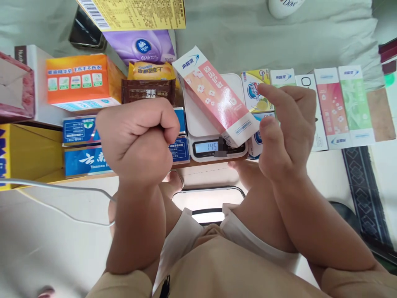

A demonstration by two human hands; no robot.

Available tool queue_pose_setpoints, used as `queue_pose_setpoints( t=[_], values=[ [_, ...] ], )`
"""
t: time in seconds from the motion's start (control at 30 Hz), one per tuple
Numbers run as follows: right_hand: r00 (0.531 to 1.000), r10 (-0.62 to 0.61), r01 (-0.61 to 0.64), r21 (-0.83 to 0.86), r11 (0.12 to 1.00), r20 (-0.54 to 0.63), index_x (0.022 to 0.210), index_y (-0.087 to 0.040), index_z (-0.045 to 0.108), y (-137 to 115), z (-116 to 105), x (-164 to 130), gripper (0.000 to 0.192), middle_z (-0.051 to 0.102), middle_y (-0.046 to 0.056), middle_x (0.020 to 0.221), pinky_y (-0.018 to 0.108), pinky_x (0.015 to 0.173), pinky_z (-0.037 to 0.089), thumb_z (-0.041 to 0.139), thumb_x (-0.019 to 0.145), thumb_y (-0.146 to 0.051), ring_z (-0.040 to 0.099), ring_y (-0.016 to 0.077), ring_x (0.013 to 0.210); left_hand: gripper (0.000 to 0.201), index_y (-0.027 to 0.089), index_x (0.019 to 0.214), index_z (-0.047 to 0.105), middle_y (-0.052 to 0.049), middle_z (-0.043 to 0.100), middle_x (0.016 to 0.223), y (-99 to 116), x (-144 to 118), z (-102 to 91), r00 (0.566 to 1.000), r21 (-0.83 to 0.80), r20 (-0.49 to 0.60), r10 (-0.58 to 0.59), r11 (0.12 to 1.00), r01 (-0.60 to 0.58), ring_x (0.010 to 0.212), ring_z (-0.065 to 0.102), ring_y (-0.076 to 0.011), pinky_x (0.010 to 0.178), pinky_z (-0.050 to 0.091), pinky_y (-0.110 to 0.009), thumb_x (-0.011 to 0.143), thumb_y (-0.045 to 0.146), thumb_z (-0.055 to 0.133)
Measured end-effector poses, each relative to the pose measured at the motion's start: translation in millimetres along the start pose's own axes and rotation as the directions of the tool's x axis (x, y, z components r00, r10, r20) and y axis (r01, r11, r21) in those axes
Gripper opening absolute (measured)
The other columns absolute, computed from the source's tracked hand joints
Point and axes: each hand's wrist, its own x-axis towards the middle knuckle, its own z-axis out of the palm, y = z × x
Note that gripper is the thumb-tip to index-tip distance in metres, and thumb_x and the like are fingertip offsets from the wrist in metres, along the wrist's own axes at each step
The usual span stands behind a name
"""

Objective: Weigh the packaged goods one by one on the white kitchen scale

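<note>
Slanted pink carton obstructs the scale; cloth behind gives passage.

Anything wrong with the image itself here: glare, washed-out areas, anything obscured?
Head view throughout: a bright highlight on the slanting pink-and-white box; the white surface between the legs looks overexposed; a dark patch covers part of the scale display.

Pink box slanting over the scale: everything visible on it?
The pink box is long, apparently glossy printed card: pink face with pale flowers and white lettering, white ends with blue print. It looks closed. It lies diagonally across the scale, near end overlapping the display panel. The right hand is beside that end; contact unclear.
</note>
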Motion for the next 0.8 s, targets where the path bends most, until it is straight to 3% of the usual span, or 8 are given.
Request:
queue_pose_setpoints(
  t=[0.13,0.27,0.43,0.57,0.67,0.8],
  values=[
    [0.999,-0.025,0.025,-0.001,1.0,0.042,0.135,-0.027,0.063,-1,-1,2,0.044,0.061,0.011,0.119,0.052,0.099,0.058,0.04,0.106,-0.049,0.064,0.0248,0.115,0.034,0.017,0.059,0.056,0.004,0.045,0.051,3,2,0.3,0.989,-0.012,0.051,-0.14,0.99,0.141,0.047,0.042,-0.0034,0.04,0.022,-0.029,0.083,-0.006,0.048],
    [0.974,-0.106,0.106,0.011,0.994,0.199,0.139,-0.021,0.058,-3,3,1,0.045,0.061,0.015,0.127,0.053,0.101,0.06,0.057,0.098,-0.04,0.064,0.0283,0.121,0.034,0.02,0.074,0.064,0.008,0.051,0.051,10,2,9.8,0.966,0.076,0.084,-0.243,0.968,0.237,0.045,0.047,-0.0019,0.04,0.037,-0.025,0.105,0.016,0.051],
    [0.958,-0.044,0.055,-0.032,0.998,0.283,0.14,-0.022,0.057,-2,15,-3,0.054,0.055,0.018,0.146,0.06,0.11,0.055,0.067,0.089,-0.036,0.055,0.0364,0.14,0.016,0.024,0.092,0.069,0.007,0.074,0.08,30,0,24.8,0.94,0.132,0.172,-0.294,0.953,0.273,0.065,0.066,-0.005,0.059,0.055,-0.026,0.103,0.02,0.059],
    [0.951,-0.015,0.005,0.034,0.999,0.308,0.138,-0.022,0.059,-1,15,-2,0.05,0.065,0.013,0.141,0.05,0.106,0.061,0.064,0.088,-0.027,0.063,0.0285,0.133,0.018,0.024,0.085,0.068,0.005,0.074,0.081,47,1,37.2,0.945,0.098,0.144,-0.294,0.954,0.282,0.071,0.069,-0.0084,0.064,0.056,-0.025,0.099,0.017,0.059],
    [0.961,-0.025,-0.014,0.139,0.99,0.275,0.134,-0.021,0.059,-2,4,0,0.043,0.07,0.009,0.135,0.042,0.104,0.062,0.061,0.091,-0.024,0.066,0.0223,0.128,0.019,0.025,0.082,0.068,0.005,0.074,0.079,59,3,49.9,0.966,0.101,0.119,-0.228,0.971,0.217,0.07,0.07,-0.0099,0.062,0.056,-0.026,0.096,0.015,0.059],
    [0.987,0.013,-0.04,0.164,0.986,0.161,0.138,-0.026,0.056,11,-32,4,0.044,0.069,0.008,0.138,0.046,0.112,0.059,0.063,0.094,-0.027,0.064,0.0243,0.135,0.02,0.028,0.082,0.069,0.006,0.072,0.075,70,4,69.8,0.977,0.146,0.118,-0.179,0.976,0.161,0.064,0.067,-0.0115,0.06,0.056,-0.03,0.096,0.018,0.058]
  ],
)
